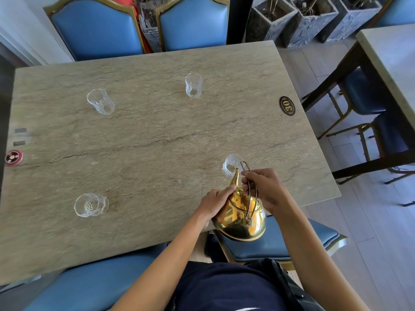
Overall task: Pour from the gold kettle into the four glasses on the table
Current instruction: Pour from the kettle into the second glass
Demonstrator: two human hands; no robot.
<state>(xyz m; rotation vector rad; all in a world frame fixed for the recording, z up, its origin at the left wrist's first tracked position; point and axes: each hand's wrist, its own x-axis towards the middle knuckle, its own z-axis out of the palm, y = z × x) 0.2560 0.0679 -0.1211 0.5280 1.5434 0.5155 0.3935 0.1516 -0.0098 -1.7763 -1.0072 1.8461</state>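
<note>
The polished gold kettle (240,217) hangs tilted over the counter's (143,131) near edge by the right corner, its curved spout pointing away into a cut-glass tumbler (231,168). The right hand (265,189) has its grip clamped on the wire handle; the left hand (215,203) presses the lid with its fingers together.

On the grey stone-topped desk (157,131) we see four clear cut-glass tumblers: far left (100,101), far right (193,85), near left (91,204), near right (232,165). The gold metal kettle (241,215) hangs tilted over the near edge, its spout at the near-right tumbler.
</note>
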